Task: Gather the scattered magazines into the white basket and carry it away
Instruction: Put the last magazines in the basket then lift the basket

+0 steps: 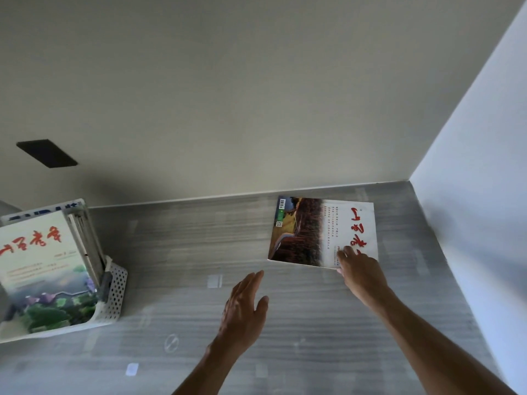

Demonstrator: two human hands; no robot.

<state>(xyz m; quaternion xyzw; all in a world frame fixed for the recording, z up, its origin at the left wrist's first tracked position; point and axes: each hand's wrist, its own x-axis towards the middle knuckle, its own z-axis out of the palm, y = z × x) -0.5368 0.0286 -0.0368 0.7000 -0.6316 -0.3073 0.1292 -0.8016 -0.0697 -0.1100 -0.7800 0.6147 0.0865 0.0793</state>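
One magazine (310,229) with red lettering and a dark landscape picture lies flat on the grey table near the back wall, at the right. My right hand (360,270) rests on its near right corner, fingertips on the cover and thumb at the edge. My left hand (244,305) hovers open above the table, left of and nearer than the magazine, touching nothing. The white perforated basket (117,292) stands at the far left and holds several magazines; the top one (42,269) shows red lettering and a green scene.
The grey table (185,240) meets a beige wall at the back and a white wall (479,195) on the right. A dark rectangular plate (47,153) is set in the back wall at the left. Small tape marks (214,281) dot the tabletop.
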